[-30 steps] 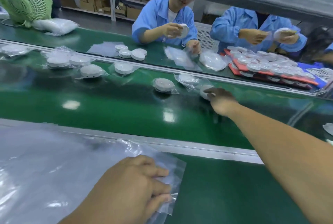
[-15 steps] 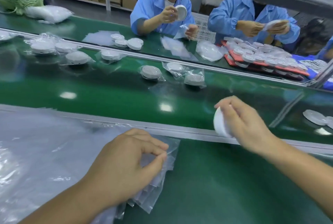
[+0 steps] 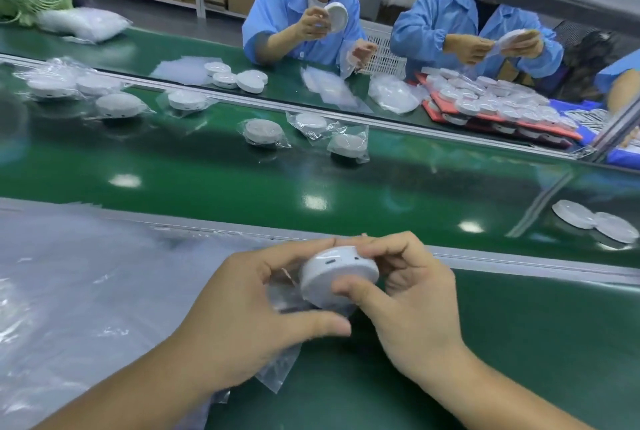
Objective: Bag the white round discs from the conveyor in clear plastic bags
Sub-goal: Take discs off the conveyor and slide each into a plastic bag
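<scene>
I record both forearms meeting at centre. Left hand [image 3: 249, 318] curled, gripping the clear bag [image 3: 277, 374]; right hand [image 3: 419, 305] pinching the disc [image 3: 332, 272], thumb on its face, fingers over its rim.

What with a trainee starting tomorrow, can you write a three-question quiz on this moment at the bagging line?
1. True or false: the right hand holds a white disc.
2. What does the left hand grip? A a clear bag; B nothing; C a second disc.
3. Fill in: the conveyor belt is coloured ___.

Key: 1 true; 2 A; 3 green.
</scene>
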Action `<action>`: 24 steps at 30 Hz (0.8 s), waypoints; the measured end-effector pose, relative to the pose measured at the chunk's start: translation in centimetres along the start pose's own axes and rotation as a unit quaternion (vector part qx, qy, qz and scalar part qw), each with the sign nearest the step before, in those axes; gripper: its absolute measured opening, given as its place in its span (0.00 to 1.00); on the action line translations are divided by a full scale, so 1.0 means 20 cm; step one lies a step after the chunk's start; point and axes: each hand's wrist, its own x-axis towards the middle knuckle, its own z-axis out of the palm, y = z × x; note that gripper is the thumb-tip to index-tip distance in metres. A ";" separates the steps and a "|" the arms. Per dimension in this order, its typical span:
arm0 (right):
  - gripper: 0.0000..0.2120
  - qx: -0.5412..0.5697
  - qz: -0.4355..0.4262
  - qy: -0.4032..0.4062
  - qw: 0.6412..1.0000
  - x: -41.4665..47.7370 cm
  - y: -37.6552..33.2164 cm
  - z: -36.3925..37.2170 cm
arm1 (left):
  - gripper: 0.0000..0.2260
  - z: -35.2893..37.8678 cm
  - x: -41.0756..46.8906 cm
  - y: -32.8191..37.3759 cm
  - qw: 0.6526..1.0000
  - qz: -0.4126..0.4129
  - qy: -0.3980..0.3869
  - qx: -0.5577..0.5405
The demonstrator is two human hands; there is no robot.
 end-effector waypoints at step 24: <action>0.09 -0.525 0.188 -0.083 0.826 1.17 0.39 -0.21 | 0.14 -0.04 0.04 0.05 0.976 -0.142 0.159 0.030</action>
